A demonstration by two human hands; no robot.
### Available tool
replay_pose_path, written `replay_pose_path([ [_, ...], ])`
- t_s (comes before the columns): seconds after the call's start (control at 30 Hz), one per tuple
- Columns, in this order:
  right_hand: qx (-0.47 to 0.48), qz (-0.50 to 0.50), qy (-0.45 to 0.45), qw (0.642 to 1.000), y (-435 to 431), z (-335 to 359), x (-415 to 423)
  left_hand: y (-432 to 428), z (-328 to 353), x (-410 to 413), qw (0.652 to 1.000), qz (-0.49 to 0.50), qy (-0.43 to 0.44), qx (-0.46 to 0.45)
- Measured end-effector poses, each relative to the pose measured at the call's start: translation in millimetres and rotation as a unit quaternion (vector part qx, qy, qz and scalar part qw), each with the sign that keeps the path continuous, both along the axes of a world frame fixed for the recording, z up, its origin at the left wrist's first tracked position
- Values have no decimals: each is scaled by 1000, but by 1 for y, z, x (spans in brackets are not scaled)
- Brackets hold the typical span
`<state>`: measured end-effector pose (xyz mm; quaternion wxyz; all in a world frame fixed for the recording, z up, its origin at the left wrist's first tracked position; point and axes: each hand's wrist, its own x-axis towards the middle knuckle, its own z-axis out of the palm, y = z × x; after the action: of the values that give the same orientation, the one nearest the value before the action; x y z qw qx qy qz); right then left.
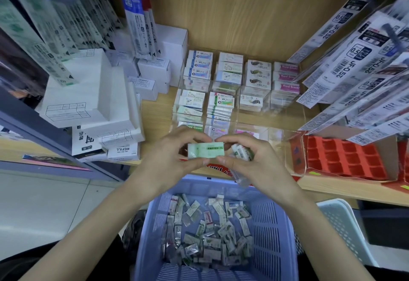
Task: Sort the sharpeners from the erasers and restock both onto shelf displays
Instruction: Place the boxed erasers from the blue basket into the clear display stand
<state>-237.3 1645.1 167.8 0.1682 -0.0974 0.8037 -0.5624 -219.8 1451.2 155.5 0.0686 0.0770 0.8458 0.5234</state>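
Observation:
A pale green eraser (205, 150) in a paper sleeve is held flat between both hands above the shelf's front edge. My left hand (170, 159) pinches its left end with thumb and fingers. My right hand (250, 161) pinches its right end and also holds several small wrapped erasers (242, 152) in clear plastic against the palm. Below, a blue plastic basket (272, 232) holds a heap of small wrapped erasers (205, 232). A clear acrylic display (234, 86) on the wooden shelf holds rows of stacked erasers.
White boxes (88, 95) are stacked at the left of the shelf. A red compartment tray (345, 156) sits in a box at the right. Hanging refill packs (358, 64) crowd the right side and upper left. A white basket (345, 225) stands beside the blue one.

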Motion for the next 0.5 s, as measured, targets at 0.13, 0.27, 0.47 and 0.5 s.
replay_pose_path([
  [0.13,20,17,11,1000,4,-4,12,3,1,14,998,-23,45,-42],
  [0.27,12,-23,31,999,4,-6,26,11,0,23,996,-5,65,-60],
  [0.47,20,-112,27,993,21,-8,31,-11,-10,19,985,136,24,-106],
  [0.5,28,-117,31,992,22,-9,29,-16,-12,15,982,152,10,-110],
])
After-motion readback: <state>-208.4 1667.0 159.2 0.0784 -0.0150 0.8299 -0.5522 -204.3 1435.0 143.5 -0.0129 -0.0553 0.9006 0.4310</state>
